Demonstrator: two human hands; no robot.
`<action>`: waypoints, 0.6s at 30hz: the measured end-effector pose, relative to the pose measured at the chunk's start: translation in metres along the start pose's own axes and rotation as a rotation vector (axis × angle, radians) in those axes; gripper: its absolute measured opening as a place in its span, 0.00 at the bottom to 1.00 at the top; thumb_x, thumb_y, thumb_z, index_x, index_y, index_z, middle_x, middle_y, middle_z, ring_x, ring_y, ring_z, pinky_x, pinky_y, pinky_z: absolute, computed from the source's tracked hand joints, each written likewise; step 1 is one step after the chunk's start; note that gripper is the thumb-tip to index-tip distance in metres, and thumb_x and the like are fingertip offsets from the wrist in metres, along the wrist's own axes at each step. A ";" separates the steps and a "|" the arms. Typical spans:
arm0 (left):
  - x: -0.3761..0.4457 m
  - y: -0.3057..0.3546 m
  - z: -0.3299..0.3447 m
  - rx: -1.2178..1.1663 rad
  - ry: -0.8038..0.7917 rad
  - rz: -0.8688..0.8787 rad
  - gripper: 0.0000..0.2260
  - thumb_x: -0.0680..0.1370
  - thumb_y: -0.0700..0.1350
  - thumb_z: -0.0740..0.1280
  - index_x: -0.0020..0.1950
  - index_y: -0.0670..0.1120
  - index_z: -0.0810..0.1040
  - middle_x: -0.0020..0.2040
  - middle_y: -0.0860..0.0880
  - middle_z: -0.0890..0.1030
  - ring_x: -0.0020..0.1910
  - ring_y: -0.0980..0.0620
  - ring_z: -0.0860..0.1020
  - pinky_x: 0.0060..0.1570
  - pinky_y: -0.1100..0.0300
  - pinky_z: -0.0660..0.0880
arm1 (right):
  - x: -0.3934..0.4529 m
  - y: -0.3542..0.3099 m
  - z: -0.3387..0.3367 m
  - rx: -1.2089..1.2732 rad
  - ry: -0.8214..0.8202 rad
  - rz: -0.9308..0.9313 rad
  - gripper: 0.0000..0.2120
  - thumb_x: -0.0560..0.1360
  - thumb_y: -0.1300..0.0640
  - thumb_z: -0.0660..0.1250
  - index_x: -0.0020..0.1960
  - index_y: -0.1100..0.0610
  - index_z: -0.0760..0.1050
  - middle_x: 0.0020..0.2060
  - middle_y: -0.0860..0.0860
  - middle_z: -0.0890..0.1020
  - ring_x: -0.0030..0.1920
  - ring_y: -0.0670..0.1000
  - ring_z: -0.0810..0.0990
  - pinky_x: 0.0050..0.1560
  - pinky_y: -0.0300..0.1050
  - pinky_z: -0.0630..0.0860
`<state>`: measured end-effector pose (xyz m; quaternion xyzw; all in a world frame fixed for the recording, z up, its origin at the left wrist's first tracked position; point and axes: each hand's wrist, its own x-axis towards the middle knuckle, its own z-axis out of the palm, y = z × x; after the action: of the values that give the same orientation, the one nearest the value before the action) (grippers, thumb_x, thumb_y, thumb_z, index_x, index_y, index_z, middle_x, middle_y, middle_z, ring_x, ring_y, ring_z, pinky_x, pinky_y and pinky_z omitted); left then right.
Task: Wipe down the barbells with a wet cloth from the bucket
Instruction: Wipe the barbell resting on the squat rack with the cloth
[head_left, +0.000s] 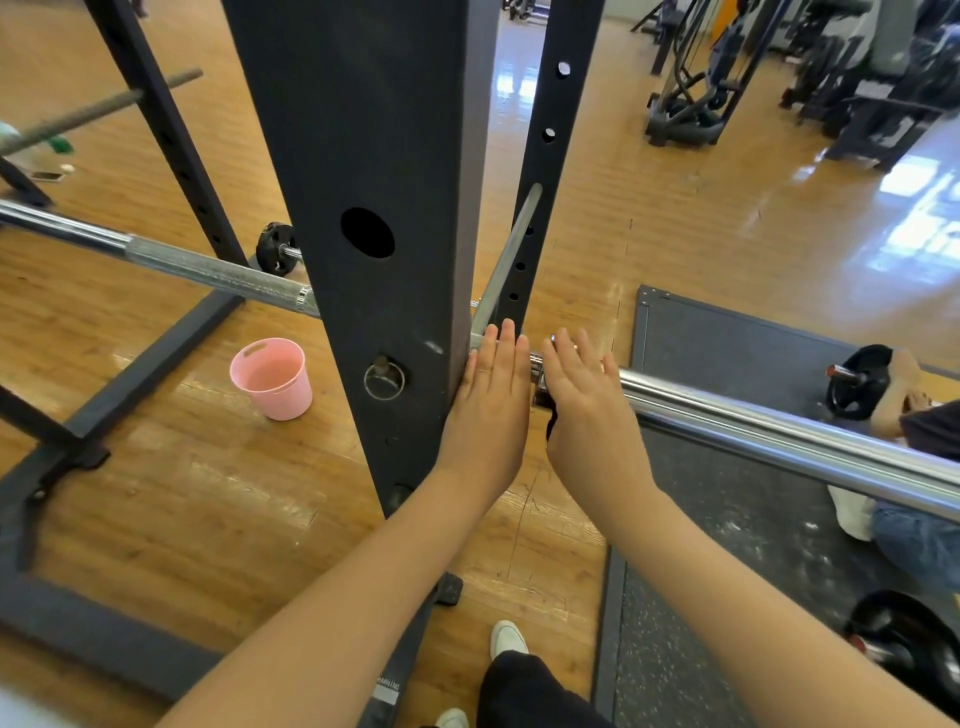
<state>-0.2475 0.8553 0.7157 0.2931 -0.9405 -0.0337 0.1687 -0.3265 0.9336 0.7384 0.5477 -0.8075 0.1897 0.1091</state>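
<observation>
Tall dark steel rack upright dominating centre, twelve to six o'clock, with round holes and a ring pin low down.

Long chrome steel barbell running nine o'clock to four o'clock, passing behind the upright; knurled section at ten o'clock, smooth polished sleeve at three to four. Judged heavy and rigid, seated on the rack, so no lifting needed; smooth sleeve likely slick when wet, knurling likely to drag on fabric. Best taken by wrapping cloth around the shaft and sliding along it, other hand bracing the frame.

Grey rubber floor mat at three to five o'clock on the wooden floor.

Round pink plastic bucket on the floor at eight o'clock, well apart from both hands, pale liquid showing inside.

Right hand just right of centre, fingers mostly straight and laid over the barbell beside its collar, palm down. Small dark cloth showing under the palm edge, seemingly pressed against the bar; whether thumb curls round it, cannot tell.

Left hand at centre, flat and released, fingers straight, resting against the upright's edge just beside the bar, holding nothing.

Wiping judged under way at the collar end.
</observation>
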 end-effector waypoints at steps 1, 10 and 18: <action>0.000 0.000 0.000 -0.020 0.015 0.005 0.33 0.80 0.37 0.57 0.71 0.40 0.33 0.77 0.39 0.39 0.71 0.46 0.32 0.69 0.53 0.34 | -0.012 0.001 0.001 -0.020 -0.008 -0.027 0.34 0.64 0.77 0.68 0.69 0.67 0.65 0.68 0.63 0.68 0.71 0.63 0.61 0.69 0.59 0.55; 0.001 0.001 0.003 -0.006 0.059 -0.017 0.39 0.73 0.35 0.68 0.73 0.37 0.45 0.76 0.38 0.54 0.74 0.43 0.46 0.70 0.51 0.45 | -0.007 0.013 0.009 -0.006 0.087 0.117 0.31 0.65 0.78 0.67 0.67 0.71 0.67 0.66 0.66 0.70 0.68 0.66 0.66 0.66 0.61 0.55; 0.000 0.001 0.003 0.122 0.057 -0.008 0.40 0.75 0.42 0.68 0.73 0.37 0.43 0.77 0.37 0.53 0.76 0.40 0.51 0.71 0.51 0.46 | 0.017 0.005 -0.020 0.177 0.313 0.051 0.24 0.67 0.74 0.56 0.62 0.71 0.73 0.61 0.65 0.75 0.64 0.62 0.73 0.67 0.54 0.61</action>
<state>-0.2487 0.8563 0.7133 0.3075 -0.9344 0.0312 0.1770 -0.3380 0.9287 0.7619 0.4985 -0.7744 0.3456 0.1800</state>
